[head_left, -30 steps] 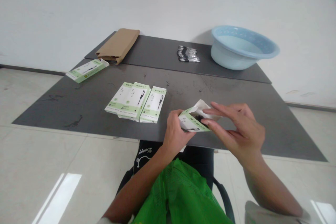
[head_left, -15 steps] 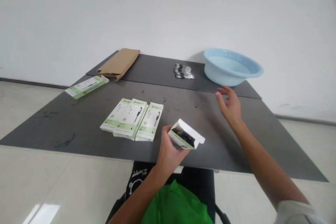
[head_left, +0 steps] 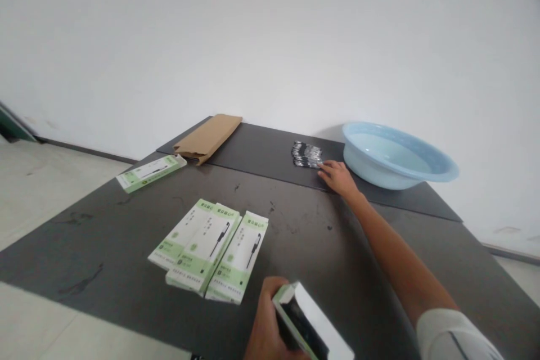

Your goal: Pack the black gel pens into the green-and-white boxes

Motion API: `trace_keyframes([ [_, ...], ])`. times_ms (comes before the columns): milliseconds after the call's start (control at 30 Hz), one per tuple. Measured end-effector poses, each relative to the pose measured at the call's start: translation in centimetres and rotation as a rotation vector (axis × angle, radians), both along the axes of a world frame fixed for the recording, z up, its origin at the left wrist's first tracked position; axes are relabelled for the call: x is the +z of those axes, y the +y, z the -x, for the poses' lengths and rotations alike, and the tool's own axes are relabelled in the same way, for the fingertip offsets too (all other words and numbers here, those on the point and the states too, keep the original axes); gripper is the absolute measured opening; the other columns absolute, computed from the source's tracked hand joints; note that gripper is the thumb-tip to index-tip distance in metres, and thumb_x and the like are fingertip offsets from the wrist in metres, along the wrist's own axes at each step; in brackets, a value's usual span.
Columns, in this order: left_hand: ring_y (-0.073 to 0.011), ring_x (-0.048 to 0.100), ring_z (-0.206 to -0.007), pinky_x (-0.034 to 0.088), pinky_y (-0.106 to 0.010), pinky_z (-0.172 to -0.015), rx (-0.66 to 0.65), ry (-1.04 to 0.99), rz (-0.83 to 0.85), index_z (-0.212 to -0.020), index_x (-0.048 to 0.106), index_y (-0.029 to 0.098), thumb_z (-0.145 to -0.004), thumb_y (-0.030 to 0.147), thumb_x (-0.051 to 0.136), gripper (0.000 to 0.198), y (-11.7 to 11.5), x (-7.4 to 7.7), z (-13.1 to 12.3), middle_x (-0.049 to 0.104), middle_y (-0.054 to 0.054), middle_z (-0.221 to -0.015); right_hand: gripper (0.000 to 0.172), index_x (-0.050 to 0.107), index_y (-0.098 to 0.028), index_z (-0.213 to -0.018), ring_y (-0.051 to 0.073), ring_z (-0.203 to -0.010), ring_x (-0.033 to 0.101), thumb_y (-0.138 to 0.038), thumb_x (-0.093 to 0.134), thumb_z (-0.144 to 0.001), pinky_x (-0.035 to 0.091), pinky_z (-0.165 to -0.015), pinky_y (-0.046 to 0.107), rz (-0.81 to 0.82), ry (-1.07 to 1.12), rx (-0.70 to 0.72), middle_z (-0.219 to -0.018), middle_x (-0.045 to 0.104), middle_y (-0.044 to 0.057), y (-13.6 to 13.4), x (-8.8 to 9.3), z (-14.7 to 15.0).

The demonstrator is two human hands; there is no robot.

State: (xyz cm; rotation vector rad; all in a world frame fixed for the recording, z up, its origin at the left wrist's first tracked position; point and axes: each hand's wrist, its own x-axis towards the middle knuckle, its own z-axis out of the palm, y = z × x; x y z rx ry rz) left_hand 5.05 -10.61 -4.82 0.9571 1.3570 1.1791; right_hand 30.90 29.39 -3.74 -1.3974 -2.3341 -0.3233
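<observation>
At the bottom centre my left hand grips an open green-and-white pen box, its dark opening facing up. My right hand reaches to the back of the table, its fingertips at the right end of a row of black and clear pens. The fingers are bent close together, and whether they pinch a pen is too small to tell. Several similar boxes lie flat to the left of my left hand.
A light blue basin stands at the back right, beside my right hand. A brown paper bag lies at the back left, with another pen box near it. A white wall rises behind the dark table.
My right hand has moved from in front of the basin leftward to the pens. My left hand with the box sits lower in the picture, and the view has tilted up.
</observation>
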Motion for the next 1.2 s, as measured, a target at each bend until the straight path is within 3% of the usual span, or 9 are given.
trace_keyframes([
  [133,-0.0225,0.065,-0.07,0.058,-0.036,-0.066,-0.007,-0.003,0.017,-0.108,0.063,0.029,-0.05,0.038,0.1,0.07,1.0,-1.7,0.5,0.063,0.003,-0.079,0.039,0.069,-0.022,-0.141,0.027,-0.122,0.072,-0.044,0.072,-0.108,0.064,-0.103,0.05,0.017,-0.025,-0.031,-0.144,0.069,0.012,1.4,-1.4,1.9],
  [267,-0.0263,0.064,-0.063,0.064,-0.052,-0.074,0.051,0.079,0.004,-0.078,0.062,0.029,-0.043,0.045,0.103,0.056,4.2,-2.9,0.6,0.054,0.004,-0.064,0.038,0.069,-0.022,-0.14,0.026,-0.121,0.072,-0.043,0.071,-0.109,0.064,-0.103,0.049,0.041,-0.022,-0.05,-0.144,0.07,0.012,2.1,-1.8,2.5],
  [400,-0.029,0.06,-0.057,0.063,-0.064,-0.077,0.072,0.089,0.003,-0.072,0.063,0.032,-0.044,0.048,0.103,0.052,6.4,-3.5,0.3,0.045,0.005,-0.057,0.037,0.07,-0.022,-0.139,0.027,-0.122,0.072,-0.043,0.072,-0.108,0.064,-0.104,0.05,0.074,0.003,-0.042,-0.144,0.07,0.012,2.6,-1.2,2.7],
  [533,-0.0269,0.064,-0.063,0.064,-0.054,-0.075,0.049,0.069,-0.012,-0.085,0.065,0.031,-0.039,0.04,0.105,0.061,4.4,-2.9,0.3,0.054,0.004,-0.065,0.035,0.071,-0.022,-0.137,0.026,-0.121,0.072,-0.042,0.071,-0.109,0.064,-0.104,0.049,0.122,0.068,-0.012,-0.144,0.07,0.012,2.0,0.1,3.1],
  [633,-0.0221,0.065,-0.07,0.059,-0.038,-0.069,-0.017,0.009,-0.073,-0.105,0.062,0.028,-0.049,0.03,0.1,0.068,1.7,-1.6,0.1,0.066,0.002,-0.082,0.035,0.071,-0.022,-0.136,0.026,-0.12,0.072,-0.042,0.072,-0.108,0.064,-0.103,0.049,0.15,0.168,0.028,-0.142,0.071,0.012,0.2,1.5,3.4],
  [800,-0.0212,0.067,-0.081,0.058,-0.035,-0.074,-0.014,0.076,-0.133,-0.117,0.055,0.025,-0.063,0.021,0.092,0.066,0.0,0.1,0.1,0.069,-0.001,-0.099,0.039,0.073,-0.018,-0.132,0.024,-0.105,0.075,-0.051,0.063,-0.112,0.064,-0.098,0.047,0.159,0.447,0.098,-0.12,0.078,0.01,-7.1,5.4,3.5],
  [933,-0.0262,0.071,-0.097,0.062,-0.044,-0.088,-0.021,0.205,-0.168,-0.122,0.055,0.024,-0.062,0.028,0.097,0.073,0.4,0.5,0.5,0.068,-0.005,-0.111,0.056,0.058,-0.027,-0.161,0.019,-0.093,0.074,-0.059,0.051,-0.115,0.064,-0.082,0.035,0.199,0.653,0.177,-0.112,0.08,0.005,-16.8,9.9,3.6],
  [1067,-0.0275,0.073,-0.105,0.063,-0.044,-0.094,-0.032,0.242,-0.224,-0.129,0.053,0.023,-0.063,0.027,0.096,0.079,0.5,1.0,0.6,0.069,-0.006,-0.117,0.032,0.076,-0.035,-0.141,0.014,-0.082,0.071,-0.043,0.069,-0.111,0.063,-0.073,0.029,0.27,1.127,0.394,-0.104,0.079,0.0,-26.8,14.3,4.7],
  [1200,-0.0283,0.073,-0.112,0.063,-0.044,-0.099,-0.021,0.321,-0.315,-0.13,0.053,0.022,-0.068,0.029,0.098,0.077,0.5,1.1,0.3,0.068,-0.007,-0.119,0.022,0.081,-0.034,-0.129,0.017,-0.08,0.077,-0.03,0.074,-0.108,0.068,-0.072,0.031,0.088,1.307,0.497,-0.096,0.08,-0.001,-34.6,16.3,6.3],
])
